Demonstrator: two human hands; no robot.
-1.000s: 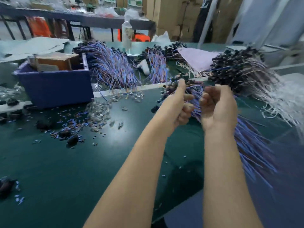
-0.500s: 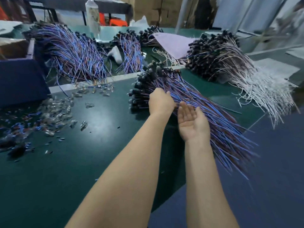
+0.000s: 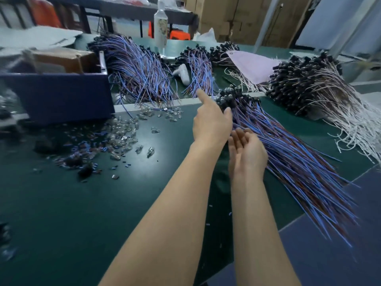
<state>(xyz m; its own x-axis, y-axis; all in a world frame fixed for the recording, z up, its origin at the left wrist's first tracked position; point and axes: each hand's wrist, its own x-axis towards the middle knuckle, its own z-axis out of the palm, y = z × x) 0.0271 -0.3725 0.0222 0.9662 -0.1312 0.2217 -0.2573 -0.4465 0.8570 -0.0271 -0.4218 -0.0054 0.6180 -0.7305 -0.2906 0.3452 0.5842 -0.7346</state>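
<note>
The index finger (image 3: 203, 97) of a worker's left hand (image 3: 212, 124) juts straight out while the thumb (image 3: 227, 112) spreads toward the black-capped ends of a wire bundle (image 3: 288, 153), just beside them. The hand grips nothing, and its other fingers are hidden behind its back. Next to it the right hand (image 3: 247, 153) lies palm up, fingers (image 3: 237, 137) loosely curved and empty, against the near edge of the same bundle.

The blue and brown wires lie on the green table (image 3: 82, 203). Their capped heads are bunched beyond the left thumb, and the loose tails fan toward the worker's right, past the table's edge (motion blur softens the tips).

To the left, small clear parts (image 3: 123, 133) and dark scraps are scattered in front of a blue bin (image 3: 61, 96) that holds a cardboard box (image 3: 61, 60). Farther back lie a large bundle of blue wires (image 3: 140, 73) and a smaller bundle (image 3: 201, 71). A pale pink sheet (image 3: 251, 65) rests over another pile, and at far right is a heap of black-capped white wires (image 3: 321, 93). A clear bottle (image 3: 160, 27) stands upright behind them.
</note>
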